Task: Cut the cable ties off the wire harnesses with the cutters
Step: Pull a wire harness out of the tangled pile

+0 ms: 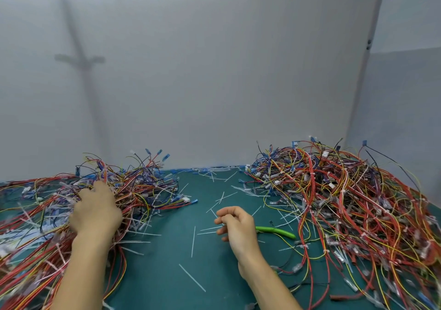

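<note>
Closest to the camera, the green tabletop (167,262) is littered with snipped white cable ties (192,277). The right hand (235,226) hovers over the middle of it, fingers loosely curled and holding nothing. The green-handled cutters (276,231) lie flat on the tabletop just behind that hand, their tip end hidden by it.

The left hand (95,209) is a bit further back, down on the left pile of wire harnesses (143,190). Its fingers are buried in the wires, so I can't tell if it's gripping anything. There are 2 piles in total, and the right pile of wire harnesses (346,202) is the bigger one, mostly red and yellow wire with white ties on it. Behind everything is a plain grey wall (214,71).
</note>
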